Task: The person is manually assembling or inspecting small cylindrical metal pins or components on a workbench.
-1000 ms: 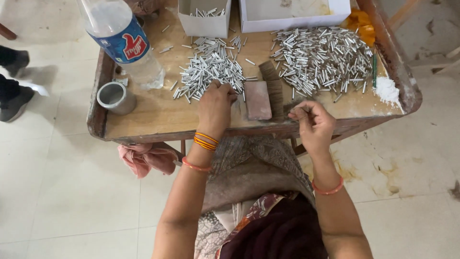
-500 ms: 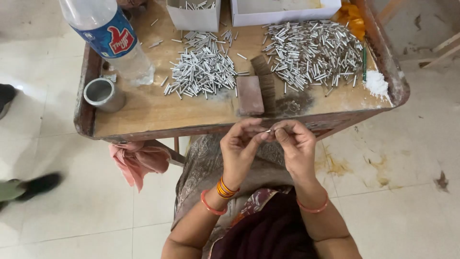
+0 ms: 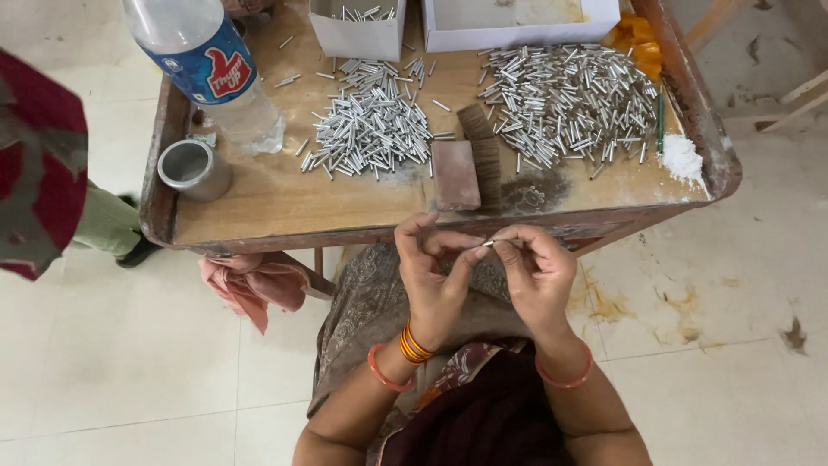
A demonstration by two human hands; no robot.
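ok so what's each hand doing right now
Left hand: fingers pinched on one end of a small metal tube.
Right hand: fingers pinched on the tube's other end.

Pale tiled floor w/ brown stains at right; worn wooden table – raised rim; even light.

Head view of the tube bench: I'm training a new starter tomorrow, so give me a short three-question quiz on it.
1. True or false: both hands are down on the wooden table.
2. What do the left hand and right hand hold between them? A) a small metal tube B) the plastic bottle C) the metal cup
3. Fill in: the brown block lies between two piles of ____.

Key: 1 false, they are raised in front of its near edge; 2 A; 3 metal tubes, the left pile and the right pile.
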